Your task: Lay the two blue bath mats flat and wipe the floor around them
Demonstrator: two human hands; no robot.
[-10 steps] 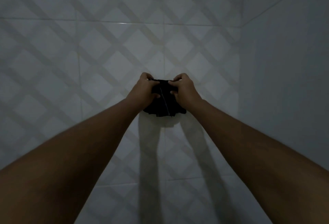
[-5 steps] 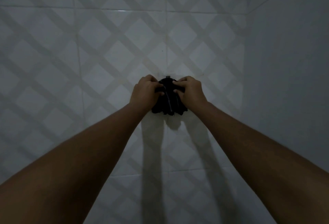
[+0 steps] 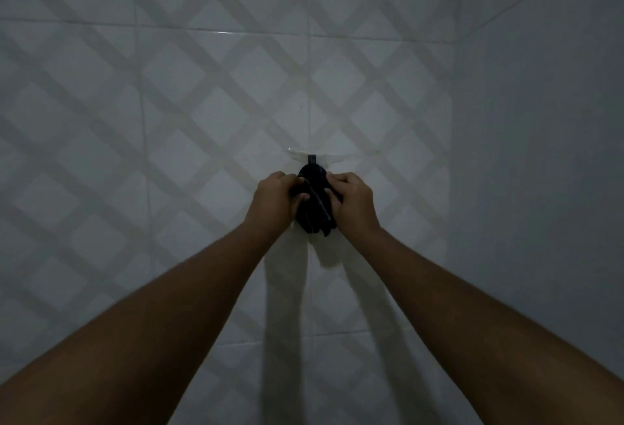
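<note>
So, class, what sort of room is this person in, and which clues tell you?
Probably a bathroom or washroom: glossy diamond-patterned wall tiles, a small wall hook, and a dark cloth gripped just below it by the left hand and right hand.

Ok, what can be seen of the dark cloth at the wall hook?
The dark cloth is bunched, soft-looking fabric, near black in the dim light, with a pale line down its front. It droops in folds against the tiled wall, its top just under the small hook. The left hand grips one side, the right hand the other. Whether it hangs from the hook is unclear.
</note>
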